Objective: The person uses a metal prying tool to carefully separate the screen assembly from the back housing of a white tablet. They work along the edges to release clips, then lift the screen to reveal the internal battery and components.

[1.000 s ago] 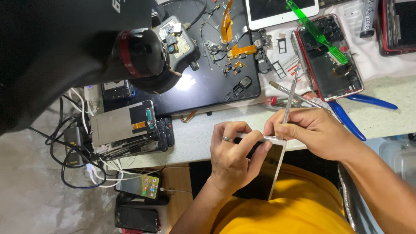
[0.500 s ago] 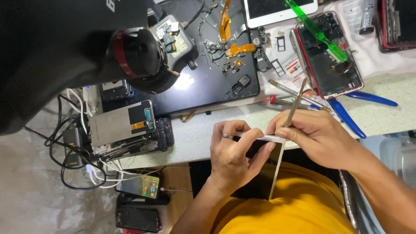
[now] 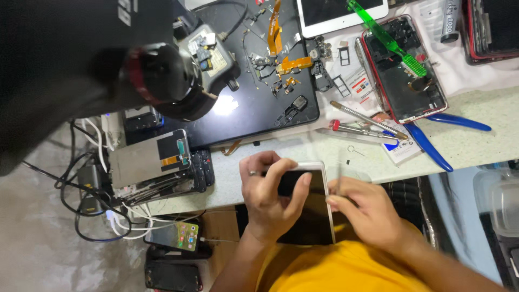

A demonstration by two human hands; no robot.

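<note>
The phone [image 3: 308,205] now lies flat, screen up, no longer on edge. Left hand [image 3: 270,197] clamps it from nine o'clock; right hand [image 3: 367,213] pinches tweezers [image 3: 340,176] at its three o'clock edge.

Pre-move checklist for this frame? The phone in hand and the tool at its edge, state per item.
1. Phone held: ok. The left hand wraps it, thumb across the dark screen.
2. Tool gripped: ok. The right hand pinches a thin metal tool upright at the phone's right edge.
3. Tool tip seated in the seam: cannot tell. The tool is blurred and fingers hide the contact.
4. Phone supported: not ok. It hangs over the lap, off the bench.
5. Spare tools within reach: ok. Screwdrivers and blue pliers lie on the bench above the right hand.
6. Screen lifted yet: cannot tell.
</note>
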